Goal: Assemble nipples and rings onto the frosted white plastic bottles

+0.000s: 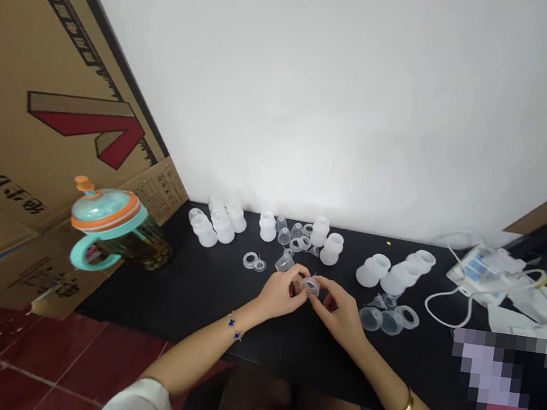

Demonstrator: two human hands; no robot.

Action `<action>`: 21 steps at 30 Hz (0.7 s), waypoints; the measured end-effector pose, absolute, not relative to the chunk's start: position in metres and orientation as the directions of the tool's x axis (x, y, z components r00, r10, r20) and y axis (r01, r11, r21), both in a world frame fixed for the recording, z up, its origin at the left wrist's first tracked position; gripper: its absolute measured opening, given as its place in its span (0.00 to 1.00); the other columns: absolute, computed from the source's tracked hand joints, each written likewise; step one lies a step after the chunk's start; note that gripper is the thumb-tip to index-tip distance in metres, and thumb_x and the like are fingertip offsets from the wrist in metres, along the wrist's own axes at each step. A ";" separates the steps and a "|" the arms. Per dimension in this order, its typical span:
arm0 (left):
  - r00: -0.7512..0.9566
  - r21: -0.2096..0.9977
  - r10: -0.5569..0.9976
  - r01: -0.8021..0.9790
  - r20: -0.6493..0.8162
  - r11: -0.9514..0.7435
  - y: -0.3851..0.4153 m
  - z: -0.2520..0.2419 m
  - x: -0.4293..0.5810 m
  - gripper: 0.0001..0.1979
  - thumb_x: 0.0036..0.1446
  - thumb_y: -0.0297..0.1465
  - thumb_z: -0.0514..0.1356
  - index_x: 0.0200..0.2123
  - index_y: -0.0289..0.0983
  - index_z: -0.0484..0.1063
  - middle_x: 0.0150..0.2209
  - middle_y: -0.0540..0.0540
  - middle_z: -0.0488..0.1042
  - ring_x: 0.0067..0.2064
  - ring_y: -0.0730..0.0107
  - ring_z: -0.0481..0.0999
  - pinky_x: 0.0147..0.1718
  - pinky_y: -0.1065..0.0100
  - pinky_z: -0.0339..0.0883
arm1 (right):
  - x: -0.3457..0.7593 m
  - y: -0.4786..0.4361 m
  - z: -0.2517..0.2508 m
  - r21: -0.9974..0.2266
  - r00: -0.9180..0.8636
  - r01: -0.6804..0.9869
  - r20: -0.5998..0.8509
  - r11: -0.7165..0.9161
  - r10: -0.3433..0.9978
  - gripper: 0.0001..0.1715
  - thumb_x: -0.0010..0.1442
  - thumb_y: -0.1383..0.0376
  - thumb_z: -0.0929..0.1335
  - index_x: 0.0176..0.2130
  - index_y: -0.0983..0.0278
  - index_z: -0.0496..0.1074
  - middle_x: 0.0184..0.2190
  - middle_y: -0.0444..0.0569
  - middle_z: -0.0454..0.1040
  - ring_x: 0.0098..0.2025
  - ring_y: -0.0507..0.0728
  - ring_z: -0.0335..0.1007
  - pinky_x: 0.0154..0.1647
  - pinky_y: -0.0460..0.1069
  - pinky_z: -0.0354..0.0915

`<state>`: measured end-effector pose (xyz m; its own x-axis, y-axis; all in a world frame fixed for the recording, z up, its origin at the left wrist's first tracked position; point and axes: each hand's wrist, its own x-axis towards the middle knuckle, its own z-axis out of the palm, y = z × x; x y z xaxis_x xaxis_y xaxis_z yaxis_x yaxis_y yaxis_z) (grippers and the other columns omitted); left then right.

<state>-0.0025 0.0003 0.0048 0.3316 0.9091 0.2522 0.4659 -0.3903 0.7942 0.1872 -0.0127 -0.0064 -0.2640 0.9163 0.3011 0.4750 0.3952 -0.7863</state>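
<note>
Both hands meet over the front middle of the black table. Between their fingertips is a translucent bottle collar ring [310, 285]; whether a nipple sits in it is too small to tell. My left hand [283, 292] pinches the ring's left side, and my right hand [338, 313] grips its right side. Just behind my left hand lies a clear cap [285, 261]. Farther left are a loose ring [250, 260] and a small nipple piece [260, 265]. Behind the hands stand white baby bottle bodies [332, 249], beside clear nipples and caps [284, 236].
Three capped bottles [223, 224] stand at the back left, near a large pitcher [147, 242] and a cardboard box [61, 137]. To the right are open bottle bodies [400, 277], loose caps [371, 319] and a power strip with white cables [479, 269]. A white wall [317, 103] rises behind.
</note>
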 end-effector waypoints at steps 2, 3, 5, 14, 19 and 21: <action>0.324 0.800 0.913 0.462 0.248 -0.382 0.000 0.005 -0.001 0.13 0.55 0.27 0.59 0.44 0.41 0.66 0.26 0.55 0.76 0.25 0.73 0.74 0.28 0.72 0.66 | 0.187 -0.013 -0.006 -0.785 -0.262 0.473 0.307 0.399 0.915 0.17 0.63 0.60 0.67 0.51 0.60 0.73 0.37 0.48 0.78 0.23 0.52 0.65 0.24 0.47 0.65; 0.321 0.805 0.915 0.459 0.245 -0.376 -0.001 0.005 0.000 0.13 0.54 0.27 0.59 0.44 0.41 0.66 0.26 0.55 0.75 0.25 0.73 0.74 0.28 0.72 0.66 | 0.187 -0.013 -0.005 -0.783 -0.259 0.476 0.310 0.401 0.915 0.16 0.62 0.61 0.67 0.50 0.60 0.74 0.36 0.47 0.78 0.23 0.52 0.65 0.25 0.47 0.65; 0.319 0.811 0.918 0.456 0.237 -0.367 -0.002 0.005 0.002 0.13 0.53 0.27 0.60 0.43 0.41 0.65 0.25 0.56 0.75 0.25 0.73 0.74 0.28 0.73 0.66 | 0.186 -0.013 -0.004 -0.778 -0.252 0.485 0.312 0.399 0.916 0.15 0.61 0.63 0.67 0.48 0.60 0.74 0.36 0.47 0.78 0.23 0.52 0.65 0.26 0.47 0.66; 0.325 0.811 0.921 0.466 0.215 -0.354 -0.004 0.006 0.005 0.09 0.53 0.28 0.60 0.39 0.41 0.66 0.21 0.58 0.71 0.22 0.74 0.71 0.26 0.73 0.63 | 0.186 -0.012 -0.003 -0.777 -0.239 0.500 0.301 0.383 0.923 0.13 0.60 0.63 0.66 0.44 0.61 0.76 0.32 0.47 0.79 0.24 0.53 0.66 0.25 0.47 0.65; 0.328 0.808 0.920 0.470 0.215 -0.356 -0.005 0.009 0.006 0.08 0.53 0.28 0.60 0.38 0.41 0.66 0.21 0.58 0.70 0.23 0.74 0.71 0.27 0.73 0.64 | 0.187 -0.011 -0.004 -0.770 -0.233 0.512 0.301 0.380 0.925 0.13 0.60 0.63 0.66 0.43 0.61 0.76 0.31 0.46 0.79 0.23 0.53 0.65 0.25 0.47 0.64; 0.333 0.801 0.918 0.476 0.218 -0.363 -0.005 0.009 0.006 0.09 0.53 0.28 0.60 0.39 0.41 0.66 0.21 0.58 0.71 0.23 0.74 0.71 0.27 0.73 0.64 | 0.187 -0.011 -0.004 -0.773 -0.233 0.511 0.296 0.375 0.926 0.12 0.60 0.62 0.67 0.43 0.61 0.76 0.31 0.46 0.79 0.23 0.53 0.65 0.25 0.47 0.64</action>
